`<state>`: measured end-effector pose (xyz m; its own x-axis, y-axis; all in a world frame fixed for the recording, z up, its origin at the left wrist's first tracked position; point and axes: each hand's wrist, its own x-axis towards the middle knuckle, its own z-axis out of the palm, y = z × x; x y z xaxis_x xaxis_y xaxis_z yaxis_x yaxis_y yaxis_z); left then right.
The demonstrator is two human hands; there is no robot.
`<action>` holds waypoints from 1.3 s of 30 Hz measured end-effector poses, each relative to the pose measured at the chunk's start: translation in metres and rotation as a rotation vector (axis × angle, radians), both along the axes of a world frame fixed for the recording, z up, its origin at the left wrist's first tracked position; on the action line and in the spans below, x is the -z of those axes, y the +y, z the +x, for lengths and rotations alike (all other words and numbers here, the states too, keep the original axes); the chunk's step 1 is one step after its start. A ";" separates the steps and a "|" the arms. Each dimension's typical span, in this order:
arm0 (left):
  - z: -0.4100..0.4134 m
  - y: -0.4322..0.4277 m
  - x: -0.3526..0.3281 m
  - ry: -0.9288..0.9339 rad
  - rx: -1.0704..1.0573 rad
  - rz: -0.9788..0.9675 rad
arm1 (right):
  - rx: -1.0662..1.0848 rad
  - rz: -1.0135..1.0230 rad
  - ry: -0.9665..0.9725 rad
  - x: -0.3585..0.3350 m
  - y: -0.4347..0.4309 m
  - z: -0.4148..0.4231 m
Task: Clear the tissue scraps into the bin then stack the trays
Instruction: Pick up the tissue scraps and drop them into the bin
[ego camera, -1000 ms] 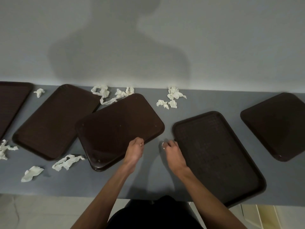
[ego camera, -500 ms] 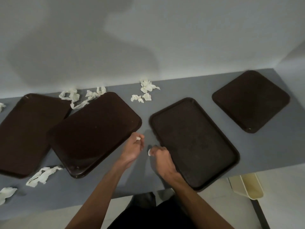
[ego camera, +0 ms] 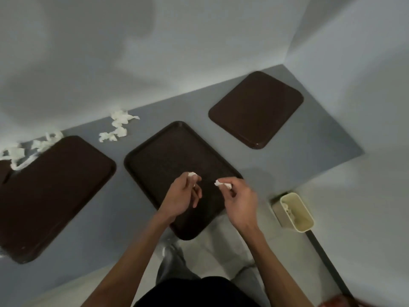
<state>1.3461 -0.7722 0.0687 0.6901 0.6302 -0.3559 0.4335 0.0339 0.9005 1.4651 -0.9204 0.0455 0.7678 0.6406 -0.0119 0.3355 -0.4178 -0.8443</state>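
Above the middle brown tray [ego camera: 163,156], my left hand [ego camera: 182,196] pinches a small white tissue scrap [ego camera: 192,174]. My right hand [ego camera: 239,202] holds another tissue scrap [ego camera: 222,184] just right of it. A cream bin [ego camera: 295,212] stands on the floor to the right, below the counter's edge, with some tissue inside. A second tray [ego camera: 256,109] lies at the far right of the grey counter [ego camera: 309,151], and a third tray [ego camera: 51,187] lies at the left. Loose tissue scraps [ego camera: 117,127] sit by the wall, with more scraps [ego camera: 26,149] at the far left.
White walls close the counter at the back and on the right, forming a corner. The counter's front edge runs diagonally. Pale floor and my legs show below it. A dark skirting strip [ego camera: 327,262] runs along the right wall behind the bin.
Both hands have lifted from the counter gap between trays and moved right over the middle tray, each holding a scrap. The view has swung right, showing the bin fully.
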 end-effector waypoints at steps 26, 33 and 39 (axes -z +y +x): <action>0.381 -0.342 0.383 0.317 0.181 -0.161 | 0.804 -0.088 0.491 0.381 -0.354 0.300; 0.436 -0.350 0.515 0.430 0.113 -0.181 | 0.844 -0.150 0.448 0.502 -0.350 0.343; 0.464 -0.357 0.583 0.497 0.077 -0.190 | 0.802 -0.264 0.406 0.569 -0.349 0.368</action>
<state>1.8104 -1.1294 -0.5144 0.4509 0.4770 -0.7544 0.8138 0.1273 0.5670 1.8328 -1.2692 -0.5238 0.8842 -0.1401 -0.4456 -0.4355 -0.5919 -0.6782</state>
